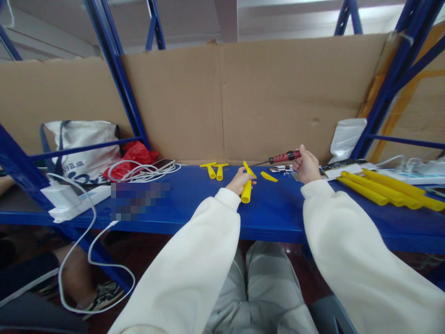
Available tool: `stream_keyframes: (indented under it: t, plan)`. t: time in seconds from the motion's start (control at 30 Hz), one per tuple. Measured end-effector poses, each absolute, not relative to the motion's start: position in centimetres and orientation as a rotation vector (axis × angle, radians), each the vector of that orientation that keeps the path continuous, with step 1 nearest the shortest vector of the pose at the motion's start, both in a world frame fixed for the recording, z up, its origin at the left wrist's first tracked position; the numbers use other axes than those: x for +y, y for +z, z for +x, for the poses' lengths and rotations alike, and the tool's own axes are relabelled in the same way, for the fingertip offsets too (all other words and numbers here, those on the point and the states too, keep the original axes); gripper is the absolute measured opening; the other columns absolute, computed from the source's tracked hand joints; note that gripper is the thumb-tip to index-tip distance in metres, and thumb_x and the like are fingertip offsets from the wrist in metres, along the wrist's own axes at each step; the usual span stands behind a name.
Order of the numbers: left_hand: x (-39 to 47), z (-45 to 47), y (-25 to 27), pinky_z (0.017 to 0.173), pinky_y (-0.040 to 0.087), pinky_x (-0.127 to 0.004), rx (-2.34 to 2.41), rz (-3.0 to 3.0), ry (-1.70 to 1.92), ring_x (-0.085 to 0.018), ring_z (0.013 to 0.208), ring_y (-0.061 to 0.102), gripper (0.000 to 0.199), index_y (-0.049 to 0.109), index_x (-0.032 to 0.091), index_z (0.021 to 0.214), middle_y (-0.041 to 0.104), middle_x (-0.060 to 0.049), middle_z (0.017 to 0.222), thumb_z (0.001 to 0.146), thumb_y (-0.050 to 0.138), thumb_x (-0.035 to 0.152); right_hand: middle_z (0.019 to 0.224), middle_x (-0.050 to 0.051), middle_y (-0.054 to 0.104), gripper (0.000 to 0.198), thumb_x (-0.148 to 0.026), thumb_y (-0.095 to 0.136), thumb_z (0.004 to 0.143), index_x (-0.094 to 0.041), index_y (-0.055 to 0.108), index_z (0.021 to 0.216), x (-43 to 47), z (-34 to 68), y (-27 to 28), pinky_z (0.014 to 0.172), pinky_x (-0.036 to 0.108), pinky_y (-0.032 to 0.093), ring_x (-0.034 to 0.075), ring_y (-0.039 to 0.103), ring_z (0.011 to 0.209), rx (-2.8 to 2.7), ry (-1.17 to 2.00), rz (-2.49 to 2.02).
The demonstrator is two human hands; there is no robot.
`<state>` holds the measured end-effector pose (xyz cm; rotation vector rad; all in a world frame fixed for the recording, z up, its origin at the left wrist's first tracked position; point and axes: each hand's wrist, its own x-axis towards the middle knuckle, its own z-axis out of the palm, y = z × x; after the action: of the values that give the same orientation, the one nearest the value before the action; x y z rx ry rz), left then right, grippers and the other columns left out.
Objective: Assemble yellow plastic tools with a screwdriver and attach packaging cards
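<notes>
My left hand [238, 181] is closed around a yellow T-shaped plastic piece [246, 192], its round open end toward me. In my right hand [307, 167] is a screwdriver [281, 157] with a red and black handle, gripped near the handle's end. Its thin shaft points left and meets the crosspiece of the yellow piece; whether the tip touches cannot be made out. Two more yellow T-shaped pieces [211, 171] lie left of my left hand. A small flat yellow piece [268, 176] rests between my hands. Several yellow tubes [365, 189] lie beyond my right sleeve.
The blue bench [194, 204] has a cardboard wall [174, 102] behind it and blue posts [120, 69] at the sides. On the left are a power strip [83, 204], coiled white cable [142, 171], a red bag [134, 153] and a cloth bag [86, 144]. Another person's leg [76, 273] shows below.
</notes>
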<state>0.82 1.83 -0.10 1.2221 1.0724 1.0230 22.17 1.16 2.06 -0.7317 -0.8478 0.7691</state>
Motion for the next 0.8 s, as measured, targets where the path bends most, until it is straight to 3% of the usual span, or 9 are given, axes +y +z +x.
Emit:
stream_keyframes:
  t: [0.2,0.57,0.8]
  plan:
    - [2.0,0.7,-0.2,0.045,0.041,-0.02,1.087,1.215,1.021,-0.012,0.058,0.062,0.064,0.035,0.022,0.135,0.066,-0.009,0.101,0.078,0.053,0.0,0.053,-0.007,0.051,0.032,-0.039,0.074,0.075,-0.02,0.048,0.071,0.4,21.7,2.6,0.037,0.016,0.034,0.005,0.044,0.04,-0.855,0.83,-0.745]
    - [1.9,0.8,-0.2,0.045,0.041,-0.019,1.081,1.22,1.014,-0.01,0.055,0.06,0.066,0.035,0.022,0.136,0.067,-0.008,0.098,0.077,0.058,0.003,0.045,-0.01,0.037,0.045,-0.046,0.078,0.067,-0.022,0.04,0.065,1.5,22.3,2.0,0.033,0.019,0.027,0.006,0.036,0.036,-0.79,0.782,-0.77]
    - [2.0,0.8,-0.1,0.047,0.043,-0.02,1.087,1.221,1.011,-0.012,0.06,0.063,0.068,0.034,0.022,0.137,0.067,-0.01,0.102,0.076,0.059,0.005,0.041,-0.012,0.029,0.042,-0.055,0.076,0.067,-0.021,0.051,0.072,1.3,22.3,1.8,0.035,0.02,0.026,0.006,0.033,0.035,-0.859,0.78,-0.792]
